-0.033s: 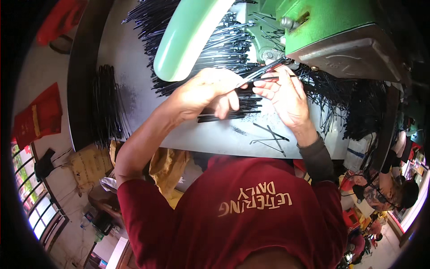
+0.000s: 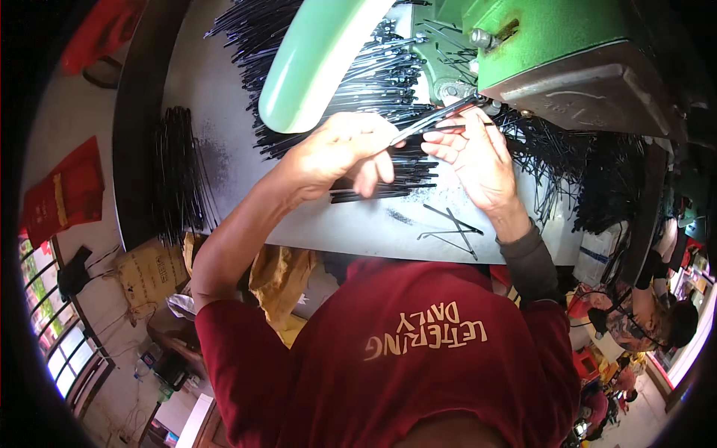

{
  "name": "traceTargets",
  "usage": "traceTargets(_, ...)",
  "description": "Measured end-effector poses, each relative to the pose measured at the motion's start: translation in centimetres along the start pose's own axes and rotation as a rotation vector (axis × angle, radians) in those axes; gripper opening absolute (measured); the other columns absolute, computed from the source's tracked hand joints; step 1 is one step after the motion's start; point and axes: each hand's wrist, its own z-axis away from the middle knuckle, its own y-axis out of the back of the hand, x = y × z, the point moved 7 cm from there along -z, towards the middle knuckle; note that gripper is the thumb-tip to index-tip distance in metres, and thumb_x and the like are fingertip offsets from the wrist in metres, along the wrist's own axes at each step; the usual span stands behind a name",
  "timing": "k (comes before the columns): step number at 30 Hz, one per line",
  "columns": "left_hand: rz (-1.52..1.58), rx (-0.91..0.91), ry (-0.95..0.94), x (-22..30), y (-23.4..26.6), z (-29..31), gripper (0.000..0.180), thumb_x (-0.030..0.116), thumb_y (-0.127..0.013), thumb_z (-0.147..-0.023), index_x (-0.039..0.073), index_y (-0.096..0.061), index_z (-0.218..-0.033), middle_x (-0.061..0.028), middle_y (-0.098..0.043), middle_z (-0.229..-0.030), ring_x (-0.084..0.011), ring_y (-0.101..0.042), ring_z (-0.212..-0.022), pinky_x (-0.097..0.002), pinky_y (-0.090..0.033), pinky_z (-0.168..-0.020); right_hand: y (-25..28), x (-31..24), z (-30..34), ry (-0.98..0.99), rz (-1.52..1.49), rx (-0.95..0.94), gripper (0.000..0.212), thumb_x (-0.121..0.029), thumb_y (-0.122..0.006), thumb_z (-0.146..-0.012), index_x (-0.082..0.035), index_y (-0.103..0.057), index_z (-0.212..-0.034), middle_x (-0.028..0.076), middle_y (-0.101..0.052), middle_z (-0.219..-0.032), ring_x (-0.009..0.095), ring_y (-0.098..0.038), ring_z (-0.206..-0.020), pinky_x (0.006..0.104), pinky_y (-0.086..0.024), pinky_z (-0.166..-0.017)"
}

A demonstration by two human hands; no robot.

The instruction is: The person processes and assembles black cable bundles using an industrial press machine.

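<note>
Left hand [image 2: 336, 153] and right hand [image 2: 484, 168] pinching rods [image 2: 435, 119], upper centre of frame.
Left is holding near ends; right is pinching between thumb and fingers, apparently steadying far ends just beside the green machine [image 2: 560, 41]. A lamp [image 2: 299, 78] is hanging over the pile [image 2: 377, 93], presumably lighting it.
</note>
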Motion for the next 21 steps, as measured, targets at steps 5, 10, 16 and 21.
traceTargets(5,-0.729,0.130,-0.429,3.8,-0.1,1.1,0.021,0.014,-0.047,-0.093,0.001,-0.059,-0.082,-0.0051,-0.058,-0.062,-0.0080,-0.048,-0.045,-0.0209,-0.040,-0.046,-0.9,-0.3,-0.5,0.024,-0.177,-0.088,0.025,-0.022,-0.037,-0.099,0.002,-0.045,-0.103,0.022,-0.058,-0.096,0.034,-0.064,-0.088,0.0442,-0.053,-0.080)
traceTargets(10,-0.252,0.171,-0.094,2.3,0.3,2.0,0.023,0.015,-0.047,-0.094,-0.004,-0.059,-0.099,-0.0098,-0.062,-0.073,-0.0138,-0.058,-0.053,-0.0245,-0.048,-0.052,-0.5,-0.9,2.2,0.126,-0.126,-0.080,0.031,-0.021,-0.034,-0.099,0.002,-0.047,-0.116,0.020,-0.059,-0.106,0.033,-0.063,-0.091,0.0462,-0.052,-0.082)
traceTargets(16,0.580,0.109,-0.145,-0.8,-2.6,-2.6,0.029,0.016,-0.059,-0.088,-0.002,-0.054,-0.109,-0.0188,-0.063,-0.093,-0.0285,-0.065,-0.083,-0.0408,-0.054,-0.078,5.3,-4.8,1.9,0.314,-0.145,0.074,0.028,-0.023,-0.041,-0.098,-0.001,-0.053,-0.109,0.017,-0.063,-0.099,0.030,-0.061,-0.097,0.0470,-0.047,-0.092)
traceTargets(21,0.749,0.150,-0.338,1.2,-3.2,-6.8,0.021,0.014,-0.061,-0.087,-0.002,-0.055,-0.098,-0.0198,-0.061,-0.099,-0.0313,-0.062,-0.093,-0.0417,-0.053,-0.082,4.6,-5.7,0.9,0.394,-0.117,0.059,0.026,-0.022,-0.042,-0.097,0.000,-0.053,-0.107,0.018,-0.062,-0.101,0.032,-0.060,-0.098,0.0489,-0.046,-0.093)
